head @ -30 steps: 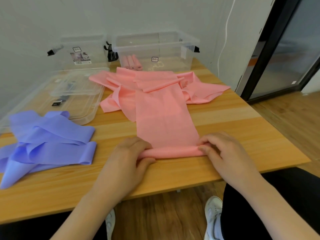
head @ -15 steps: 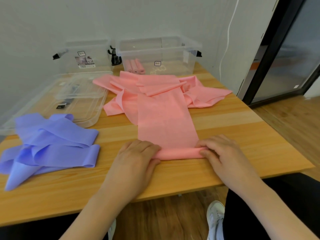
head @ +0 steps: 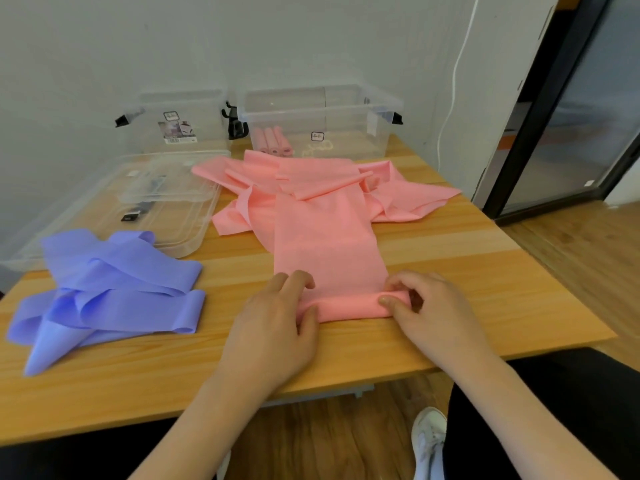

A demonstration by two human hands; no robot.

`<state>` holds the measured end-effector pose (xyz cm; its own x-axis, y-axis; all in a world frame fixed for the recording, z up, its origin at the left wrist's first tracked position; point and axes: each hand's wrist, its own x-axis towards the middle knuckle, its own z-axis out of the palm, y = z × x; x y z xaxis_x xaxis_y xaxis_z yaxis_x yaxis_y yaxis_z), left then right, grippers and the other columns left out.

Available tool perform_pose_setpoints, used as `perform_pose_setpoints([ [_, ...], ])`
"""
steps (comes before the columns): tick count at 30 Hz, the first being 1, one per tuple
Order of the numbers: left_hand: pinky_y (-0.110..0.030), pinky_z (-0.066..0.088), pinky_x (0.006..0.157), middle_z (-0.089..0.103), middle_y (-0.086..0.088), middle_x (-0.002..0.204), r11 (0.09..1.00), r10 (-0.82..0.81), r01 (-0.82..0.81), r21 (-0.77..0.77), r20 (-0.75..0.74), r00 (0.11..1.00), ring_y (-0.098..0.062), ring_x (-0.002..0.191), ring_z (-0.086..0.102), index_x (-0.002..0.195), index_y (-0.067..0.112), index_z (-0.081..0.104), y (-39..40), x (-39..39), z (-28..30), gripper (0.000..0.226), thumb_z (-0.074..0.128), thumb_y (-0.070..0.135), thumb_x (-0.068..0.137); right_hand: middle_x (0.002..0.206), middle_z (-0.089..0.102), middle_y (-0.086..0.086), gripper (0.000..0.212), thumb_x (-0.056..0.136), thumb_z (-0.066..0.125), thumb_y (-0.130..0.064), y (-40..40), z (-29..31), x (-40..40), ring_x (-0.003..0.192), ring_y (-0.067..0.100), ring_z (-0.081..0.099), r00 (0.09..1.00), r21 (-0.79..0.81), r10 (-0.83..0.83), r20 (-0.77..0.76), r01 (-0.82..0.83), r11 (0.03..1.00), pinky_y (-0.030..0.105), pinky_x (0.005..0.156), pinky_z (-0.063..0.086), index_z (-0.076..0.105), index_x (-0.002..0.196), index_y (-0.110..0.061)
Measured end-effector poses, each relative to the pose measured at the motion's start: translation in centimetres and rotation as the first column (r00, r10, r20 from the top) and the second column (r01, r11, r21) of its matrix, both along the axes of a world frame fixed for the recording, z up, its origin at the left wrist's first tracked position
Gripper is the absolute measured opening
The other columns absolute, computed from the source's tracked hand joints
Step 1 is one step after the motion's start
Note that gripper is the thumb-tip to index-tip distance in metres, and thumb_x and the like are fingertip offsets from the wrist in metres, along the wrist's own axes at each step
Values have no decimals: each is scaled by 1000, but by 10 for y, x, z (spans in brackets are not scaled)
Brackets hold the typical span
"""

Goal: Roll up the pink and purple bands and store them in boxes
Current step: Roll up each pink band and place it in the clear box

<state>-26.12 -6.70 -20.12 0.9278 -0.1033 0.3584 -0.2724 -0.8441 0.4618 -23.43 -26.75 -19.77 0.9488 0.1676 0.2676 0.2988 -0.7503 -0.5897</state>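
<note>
Both hands, left (head: 273,327) and right (head: 429,306), pinch the pink band's (head: 329,258) rolled end between them.

We find two boxes (head: 322,123) at the tabletop (head: 467,271) rear, with finished rolls (head: 273,142) inside the right one. One band (head: 325,244) lies centre, the other bands (head: 110,289) left, behind them a lid (head: 180,209).

Light wooden table (head: 450,271) stands against a grey wall (head: 173,46). White cable (head: 450,98) hangs down the wall. Black-framed glass door (head: 571,116) at right. White shoe (head: 429,441) rests on wood-plank floor (head: 588,244)
</note>
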Motion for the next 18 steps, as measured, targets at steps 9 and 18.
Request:
perform_pose_setpoints([
  [9, -35, 50, 67, 62, 5, 86, 989, -69, 65, 135, 26, 997, -17, 77, 57, 88, 18, 67, 13, 1, 1, 33, 40, 36, 77, 92, 54, -17, 19, 74, 74, -23, -6, -5, 0, 94, 5, 48, 985, -64, 130, 112, -124, 990, 37, 90, 41, 70, 92, -20],
  [18, -9, 32, 64, 62, 3, 94, 999, -16, 16, -40, -5, 1000, -6, 76, 48, 105, 18, 62, 13, 10, -2, 18, 57, 16, 88, 90, 54, -20, 19, 91, 55, -16, -4, -8, 11, 89, 5, 39, 988, -78, 130, 79, -124, 989, 40, 92, 37, 69, 102, -20],
])
